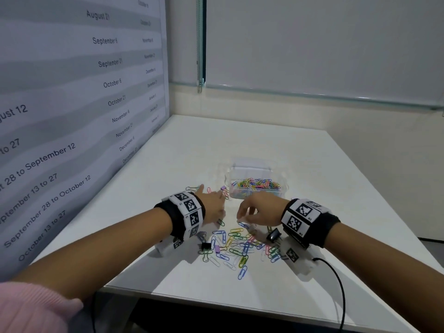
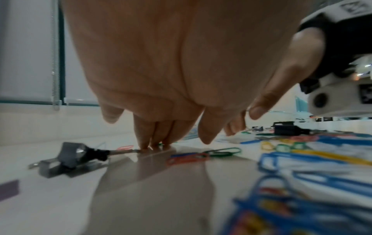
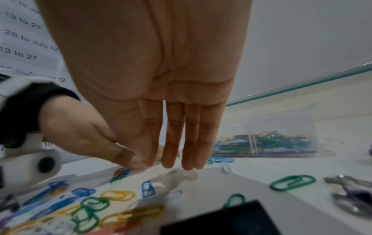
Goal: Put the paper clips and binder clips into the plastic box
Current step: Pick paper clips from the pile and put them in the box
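Right now the left hand [image 1: 212,204] lies flat, its straight fingers [image 2: 145,139] pressing the white table [image 1: 300,150]. Beside it the right hand [image 1: 258,209] hangs curled, thumb and forefinger apparently closing on something small; what, I cannot tell. Loose paper clips [image 1: 236,246] and a black binder clip [image 1: 206,245] lie just under and behind both hands. Straight ahead, slightly nearer the right, stands the clear plastic box [image 1: 254,182], long side across, already holding many coloured clips.
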A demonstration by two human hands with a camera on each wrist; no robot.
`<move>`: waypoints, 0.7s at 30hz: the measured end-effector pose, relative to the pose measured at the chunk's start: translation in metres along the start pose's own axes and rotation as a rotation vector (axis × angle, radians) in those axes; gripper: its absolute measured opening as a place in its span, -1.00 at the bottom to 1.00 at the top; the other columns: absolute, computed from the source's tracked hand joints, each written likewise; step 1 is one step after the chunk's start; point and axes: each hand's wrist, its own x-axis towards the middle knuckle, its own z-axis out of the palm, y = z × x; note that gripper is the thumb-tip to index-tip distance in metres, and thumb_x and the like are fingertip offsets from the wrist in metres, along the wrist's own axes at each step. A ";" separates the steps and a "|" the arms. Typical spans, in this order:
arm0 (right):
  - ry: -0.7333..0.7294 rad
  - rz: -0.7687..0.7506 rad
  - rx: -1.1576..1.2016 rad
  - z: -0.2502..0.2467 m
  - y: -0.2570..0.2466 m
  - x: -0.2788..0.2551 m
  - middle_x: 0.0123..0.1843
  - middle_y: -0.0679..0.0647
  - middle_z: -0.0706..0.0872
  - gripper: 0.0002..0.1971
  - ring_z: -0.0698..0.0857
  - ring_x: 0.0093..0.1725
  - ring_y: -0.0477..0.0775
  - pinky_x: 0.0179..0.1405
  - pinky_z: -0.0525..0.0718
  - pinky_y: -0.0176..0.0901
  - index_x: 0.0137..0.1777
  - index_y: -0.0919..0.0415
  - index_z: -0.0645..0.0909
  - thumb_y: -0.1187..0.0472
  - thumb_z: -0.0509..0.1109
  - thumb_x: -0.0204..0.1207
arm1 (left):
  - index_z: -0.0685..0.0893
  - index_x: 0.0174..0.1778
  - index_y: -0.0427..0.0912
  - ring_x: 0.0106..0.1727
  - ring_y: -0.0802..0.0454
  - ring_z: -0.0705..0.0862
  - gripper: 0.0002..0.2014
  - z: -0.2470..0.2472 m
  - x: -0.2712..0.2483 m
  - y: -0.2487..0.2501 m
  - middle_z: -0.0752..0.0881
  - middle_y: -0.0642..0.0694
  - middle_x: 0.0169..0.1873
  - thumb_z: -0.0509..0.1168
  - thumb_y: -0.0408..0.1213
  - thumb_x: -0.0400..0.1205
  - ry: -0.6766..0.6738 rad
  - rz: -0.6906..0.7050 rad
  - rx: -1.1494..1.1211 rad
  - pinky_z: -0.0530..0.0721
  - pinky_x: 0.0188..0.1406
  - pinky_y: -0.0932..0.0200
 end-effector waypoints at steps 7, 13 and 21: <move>0.047 0.040 -0.129 -0.001 -0.009 0.013 0.43 0.14 0.53 -0.63 0.60 0.31 0.15 0.26 0.48 -0.10 0.42 0.17 0.49 0.13 0.17 0.66 | 0.52 0.41 -0.31 0.61 -0.28 0.20 -0.61 -0.001 -0.035 0.022 0.31 -0.40 0.54 0.19 -0.24 0.68 -0.069 0.296 0.374 0.42 0.49 -0.14; -0.015 0.069 -0.226 0.002 -0.020 0.036 0.28 0.29 0.63 -0.66 0.59 0.27 0.27 0.25 0.53 0.03 0.22 0.36 0.54 0.20 0.03 0.68 | 0.61 0.29 -0.28 0.35 -0.19 0.55 -0.66 -0.005 -0.031 0.008 0.60 -0.25 0.31 0.10 -0.23 0.69 -0.021 0.287 0.157 0.50 0.39 -0.11; -0.002 0.051 -0.127 -0.003 -0.013 0.021 0.14 0.08 0.67 -0.76 0.59 0.05 0.13 0.07 0.47 -0.13 -0.01 0.32 0.67 0.35 0.15 0.55 | 0.44 0.41 -0.26 0.52 -0.11 0.38 -0.62 -0.011 -0.005 -0.020 0.47 -0.18 0.44 0.02 -0.30 0.68 0.032 -0.082 -0.121 0.16 0.57 -0.12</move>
